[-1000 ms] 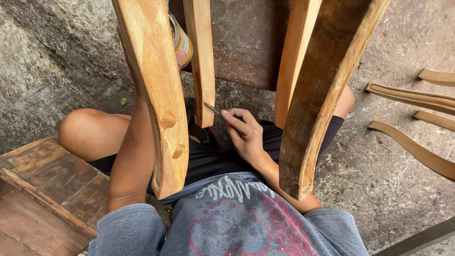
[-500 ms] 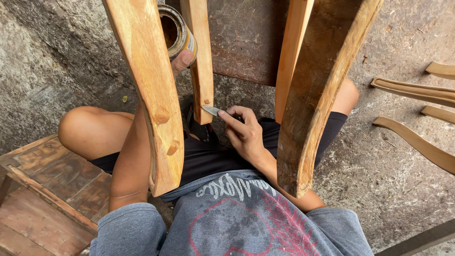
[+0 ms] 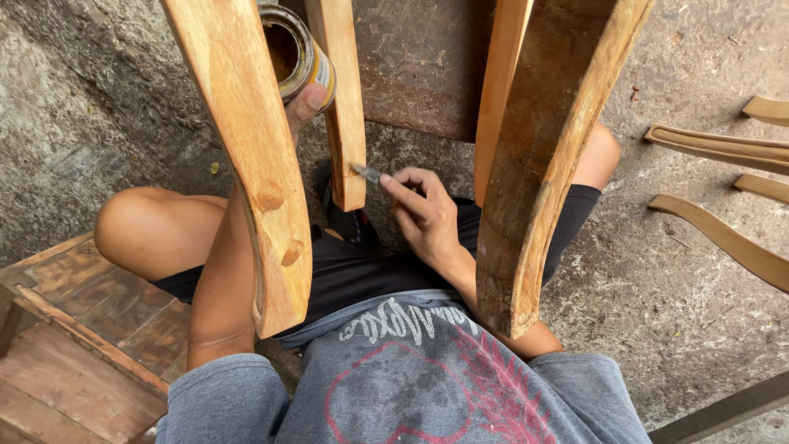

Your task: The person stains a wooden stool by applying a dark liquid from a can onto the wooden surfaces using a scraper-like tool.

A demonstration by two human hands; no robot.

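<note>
Now, compared with a second ago:
Change: the tin can [image 3: 300, 51] has come more into my view, higher beside the wide curved leg [image 3: 246, 156], and the small tool [image 3: 366, 173] moved up along the narrow leg [image 3: 343, 99]. I judge this means the work on this leg goes on, with the can kept near.
Left hand: my left hand [image 3: 306, 105] is mostly hidden behind the wide curved leg; only the thumb shows, pressed on the lower side of the can (so the hand is closed around it, I believe).
Right hand: my right hand [image 3: 427, 218] is closed in a pinch on the small tool, index finger stretched along it.
Tool: its grey tip touches the right edge of the narrow leg, near the lower end.
Can: open, dark inside, above and left of the tool, close to it.
Around: loose curved wooden pieces [image 3: 723, 189] lie well apart on the concrete floor [image 3: 657, 279] at right.
</note>
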